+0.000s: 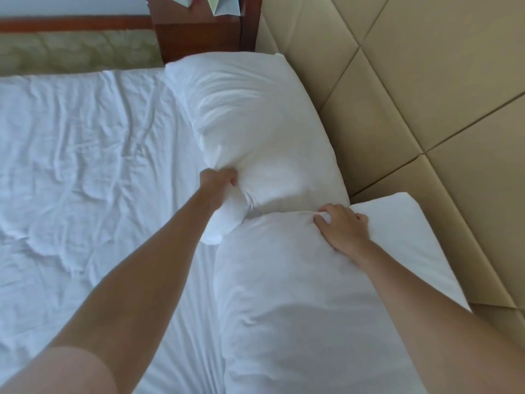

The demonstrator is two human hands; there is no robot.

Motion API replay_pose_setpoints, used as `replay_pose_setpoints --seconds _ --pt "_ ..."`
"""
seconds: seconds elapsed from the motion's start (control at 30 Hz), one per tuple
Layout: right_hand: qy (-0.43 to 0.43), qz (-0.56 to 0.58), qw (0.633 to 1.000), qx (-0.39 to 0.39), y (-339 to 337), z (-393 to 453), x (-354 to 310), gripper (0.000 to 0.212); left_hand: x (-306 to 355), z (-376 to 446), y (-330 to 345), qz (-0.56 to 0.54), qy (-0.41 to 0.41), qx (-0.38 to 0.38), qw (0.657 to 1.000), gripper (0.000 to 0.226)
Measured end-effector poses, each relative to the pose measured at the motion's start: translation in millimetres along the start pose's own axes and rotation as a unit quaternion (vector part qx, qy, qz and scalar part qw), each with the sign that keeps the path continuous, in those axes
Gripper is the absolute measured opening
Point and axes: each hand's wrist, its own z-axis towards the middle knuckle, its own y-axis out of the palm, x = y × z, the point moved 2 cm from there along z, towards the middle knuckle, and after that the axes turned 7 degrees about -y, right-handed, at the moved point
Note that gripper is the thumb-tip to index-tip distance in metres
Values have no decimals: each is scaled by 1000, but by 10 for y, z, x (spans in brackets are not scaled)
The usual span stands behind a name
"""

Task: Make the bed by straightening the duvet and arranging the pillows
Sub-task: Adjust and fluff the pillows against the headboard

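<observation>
I have my left hand [220, 180] bunched into the near left corner of the far pillow [252, 123], fingers curled tight on a fistful of its cover. My right hand [342, 226] lies on the far edge of the near pillow [298, 308], fingertips hooked over the seam where the two pillows meet and digging into the fabric, so it grips that edge. Both pillows run along the right side of the bed, touching each other end to end, and their right edges press against the padded headboard [426, 95], so I see no free room on that side.

To the left the wrinkled white duvet [79, 166] spreads wide and flat, with open space all the way to its far edge. Beyond that edge is a strip of greenish patterned floor [71, 49], and a dark wooden nightstand [199, 35] stands at the far corner, just beside the far pillow's end.

My left forearm covers part of the far pillow's near corner, and I cannot see those fingertips inside the fabric. The near pillow runs out of view at the near edge. Papers on the nightstand are cut off at the top and too partial to identify.
</observation>
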Motion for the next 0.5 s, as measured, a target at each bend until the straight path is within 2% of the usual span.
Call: replay_pose_setpoints --seconds 0.07,0.13,0.2,0.27,0.33,0.37,0.43,0.5 --pt "44 115 991 52 -138 -94 -80 51 269 -194 -95 -72 -28 -28 997 35" --pt "96 269 952 107 -293 -212 -209 69 453 -507 -129 -124 -34 -75 989 36" --pt "150 402 895 123 -440 -307 -372 81 578 -873 -123 -137 -26 -121 983 36" --pt "234 527 808 121 -605 -399 -509 88 638 -1182 -154 -158 -18 -148 976 46" --pt "319 634 703 48 -778 -565 -621 86 658 -1444 -216 -185 -1 -156 970 56" --pt "328 668 668 -3 -862 -684 -694 80 651 -1582 -252 -196 9 -157 968 59" --pt "294 714 629 -89 -1000 -974 -863 71 563 -1883 -313 -200 18 -155 967 72" --pt "244 748 601 -138 -1116 -1292 -1068 74 411 -2229 -373 -192 22 -148 970 79"
